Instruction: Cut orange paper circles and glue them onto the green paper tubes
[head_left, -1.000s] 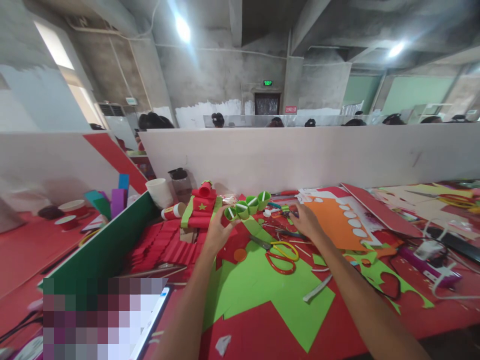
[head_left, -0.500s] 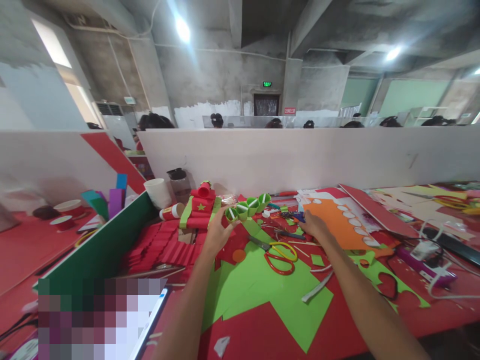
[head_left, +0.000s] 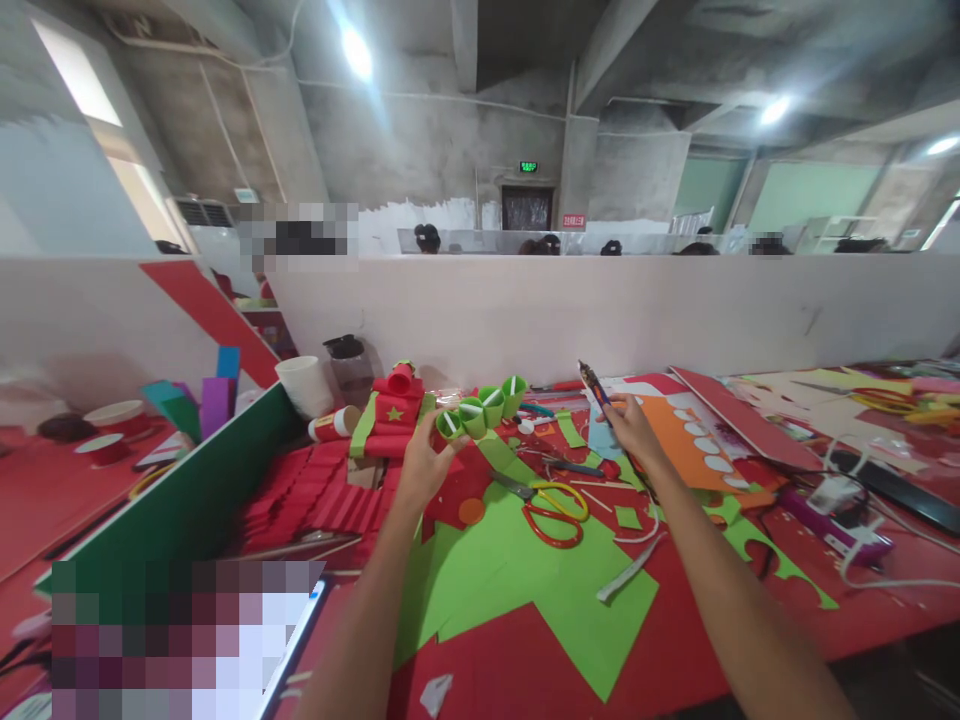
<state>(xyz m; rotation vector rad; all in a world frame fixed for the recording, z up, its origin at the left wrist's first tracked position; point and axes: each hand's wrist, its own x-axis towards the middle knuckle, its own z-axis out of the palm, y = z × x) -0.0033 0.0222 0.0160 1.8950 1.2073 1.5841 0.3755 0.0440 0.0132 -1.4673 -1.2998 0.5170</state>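
Note:
My left hand point(head_left: 429, 462) is closed on the near end of a row of green paper loops point(head_left: 491, 403), each with a white strip across its opening. My right hand point(head_left: 632, 428) grips a slim, dark hot glue gun point(head_left: 592, 385), nose tilted up and away, with a dark cord trailing behind. Between and below my hands lie scissors point(head_left: 551, 505) with one yellow and one red handle, on a green paper sheet point(head_left: 517, 580). Just left of my left hand stands a red paper model point(head_left: 395, 410) with a gold star.
Folded red paper point(head_left: 300, 495) lies at the left beside a green divider point(head_left: 165, 500). A white paper cup point(head_left: 306, 390) and a dark-lidded bottle point(head_left: 349, 370) stand behind. Orange paper point(head_left: 686, 445) and a purple power strip point(head_left: 832, 530) with cords lie at right. A white partition point(head_left: 487, 310) closes the back.
My right hand has lifted the glue gun off the cluttered tabletop, its nose now pointing up. The left hand still holds the green loops in about the same place.

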